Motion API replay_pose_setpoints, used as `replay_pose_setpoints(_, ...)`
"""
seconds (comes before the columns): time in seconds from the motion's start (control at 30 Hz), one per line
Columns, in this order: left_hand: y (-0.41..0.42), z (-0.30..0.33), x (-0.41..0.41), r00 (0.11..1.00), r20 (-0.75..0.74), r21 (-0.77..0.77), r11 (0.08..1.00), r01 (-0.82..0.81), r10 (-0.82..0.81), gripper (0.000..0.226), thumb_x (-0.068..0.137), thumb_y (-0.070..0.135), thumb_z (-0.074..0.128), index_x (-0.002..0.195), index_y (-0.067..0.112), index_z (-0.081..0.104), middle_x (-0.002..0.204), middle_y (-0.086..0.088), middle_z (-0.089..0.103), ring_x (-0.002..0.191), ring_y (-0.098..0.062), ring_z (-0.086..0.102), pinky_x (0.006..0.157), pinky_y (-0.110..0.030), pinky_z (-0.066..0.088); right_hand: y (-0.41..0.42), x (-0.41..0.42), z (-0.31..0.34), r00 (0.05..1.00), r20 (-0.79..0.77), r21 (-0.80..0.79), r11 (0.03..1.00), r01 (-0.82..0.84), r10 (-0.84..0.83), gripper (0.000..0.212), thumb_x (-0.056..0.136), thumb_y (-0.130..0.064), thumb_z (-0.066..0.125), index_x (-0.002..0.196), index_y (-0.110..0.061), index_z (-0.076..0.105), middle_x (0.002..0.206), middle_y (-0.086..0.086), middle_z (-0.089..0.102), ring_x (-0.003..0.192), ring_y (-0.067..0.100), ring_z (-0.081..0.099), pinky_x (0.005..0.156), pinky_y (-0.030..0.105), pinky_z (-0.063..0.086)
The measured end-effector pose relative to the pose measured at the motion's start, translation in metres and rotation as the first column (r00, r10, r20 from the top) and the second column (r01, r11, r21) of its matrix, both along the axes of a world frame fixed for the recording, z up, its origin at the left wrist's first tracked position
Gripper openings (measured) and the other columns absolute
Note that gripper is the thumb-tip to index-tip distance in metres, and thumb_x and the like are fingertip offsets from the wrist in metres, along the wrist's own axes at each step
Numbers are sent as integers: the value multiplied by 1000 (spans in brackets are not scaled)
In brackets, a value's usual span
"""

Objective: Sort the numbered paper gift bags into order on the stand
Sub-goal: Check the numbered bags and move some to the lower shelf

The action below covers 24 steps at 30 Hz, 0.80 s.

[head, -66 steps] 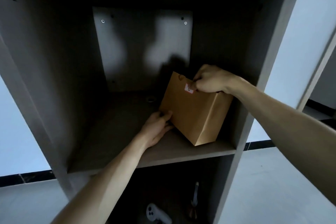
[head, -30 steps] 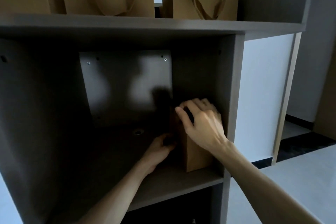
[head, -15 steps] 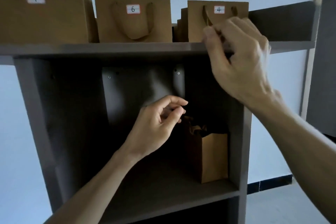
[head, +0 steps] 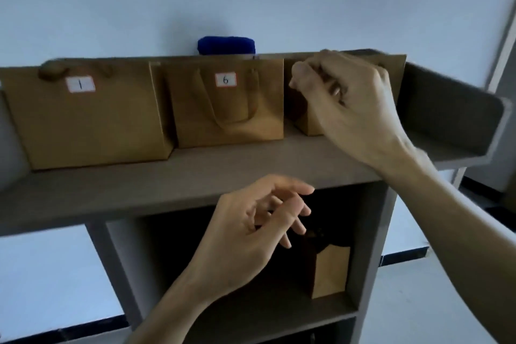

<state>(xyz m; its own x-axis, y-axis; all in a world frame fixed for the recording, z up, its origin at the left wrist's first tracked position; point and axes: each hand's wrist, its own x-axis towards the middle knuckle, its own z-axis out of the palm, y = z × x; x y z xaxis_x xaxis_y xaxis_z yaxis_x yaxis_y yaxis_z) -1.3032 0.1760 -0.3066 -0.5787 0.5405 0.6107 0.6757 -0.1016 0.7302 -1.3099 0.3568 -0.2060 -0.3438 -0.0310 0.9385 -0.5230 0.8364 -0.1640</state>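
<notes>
On the grey stand's top shelf [head: 167, 184] stand three brown paper bags. The wide bag labelled 1 [head: 83, 126] is at the left and the bag labelled 6 [head: 231, 120] is in the middle. My right hand [head: 351, 109] covers most of the third bag [head: 310, 124] at the right, hiding its label, with fingers curled at the bag's top. My left hand [head: 251, 237] hovers with loose fingers below the shelf's front edge and holds nothing. A small brown bag [head: 331, 271] stands in the lower compartment against its right wall.
A blue object [head: 226, 45] sits behind the bags against the pale wall. The top shelf ends at the right in a raised grey side panel [head: 446, 109]. The lower compartment is dark, with bare shelf left of the small bag.
Both hands left the small bag in the lower compartment. My right hand rose to the right-hand bag on the top shelf and closed on its top; my left hand lifted out, fingers spread.
</notes>
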Motion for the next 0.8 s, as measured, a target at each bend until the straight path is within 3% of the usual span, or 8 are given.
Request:
replay_pose_setpoints(0.13, -8, 59, 6, 986, 165, 12, 1000, 21, -23, 17, 97, 17, 54, 109, 17, 66, 91, -7, 70, 77, -28, 70, 60, -34, 56, -5, 8, 62, 988, 147, -15, 999, -51, 53, 26, 101, -31, 53, 89, -14, 70, 81, -4, 68, 73, 10, 60, 64, 22, 46)
replay_pose_setpoints(0.4, -39, 162, -1, 939, 338, -131, 991, -17, 61, 18, 96, 18, 54, 111, 17, 64, 94, -7, 70, 80, -27, 70, 67, -46, 59, -20, 11, 155, 908, 385, -121, 984, -130, 167, 20, 99, -26, 55, 98, -11, 69, 88, -4, 69, 79, 9, 64, 67, 16, 49)
replay_pose_setpoints(0.53, -54, 195, -6, 941, 324, -157, 986, -48, 97, 18, 96, 16, 53, 110, 15, 63, 94, -6, 70, 80, -27, 70, 66, -43, 59, -28, 1, 169, 874, 455, -133, 984, -120, 168, 23, 98, -31, 54, 101, -13, 68, 92, -5, 69, 82, 6, 65, 70, 20, 52)
replay_pose_setpoints(0.8, -62, 224, -19, 949, 284, -178, 980, -85, 134, 18, 96, 16, 53, 111, 14, 63, 93, -3, 70, 80, -23, 71, 65, -33, 59, -37, -17, 171, 822, 523, -146, 974, -174, 225, 21, 98, -30, 54, 106, -16, 67, 91, -12, 66, 83, -2, 63, 69, 12, 49)
